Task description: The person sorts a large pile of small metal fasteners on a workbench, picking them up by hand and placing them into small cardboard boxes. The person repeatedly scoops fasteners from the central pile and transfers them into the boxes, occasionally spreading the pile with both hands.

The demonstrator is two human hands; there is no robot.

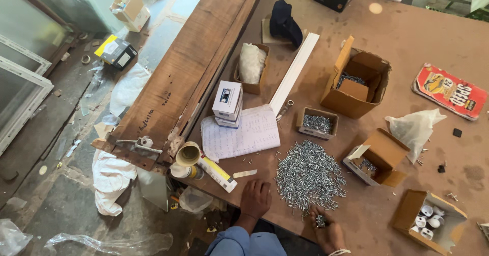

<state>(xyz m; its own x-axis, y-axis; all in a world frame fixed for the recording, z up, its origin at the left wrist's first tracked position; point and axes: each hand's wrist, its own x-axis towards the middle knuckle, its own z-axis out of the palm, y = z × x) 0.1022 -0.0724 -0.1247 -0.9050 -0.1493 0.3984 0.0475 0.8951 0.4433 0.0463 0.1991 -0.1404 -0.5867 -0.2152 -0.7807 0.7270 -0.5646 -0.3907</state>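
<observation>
Here, low in the frame, the right hand (328, 230) cups a small clump of silver metal screws (320, 220) beside the big loose pile of screws (309, 175) on the brown table (407, 32); they look small, hard, slippery, best scooped. The left hand (255, 198) rests flat, fingers loosely together.

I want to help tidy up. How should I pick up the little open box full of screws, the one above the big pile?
Hold the small cardboard box by its two short end walls, coming from above with both hands. It sits upright and open-topped, so level lifting probably keeps the screws in.

Right hand (328, 233) partly out of frame
</observation>
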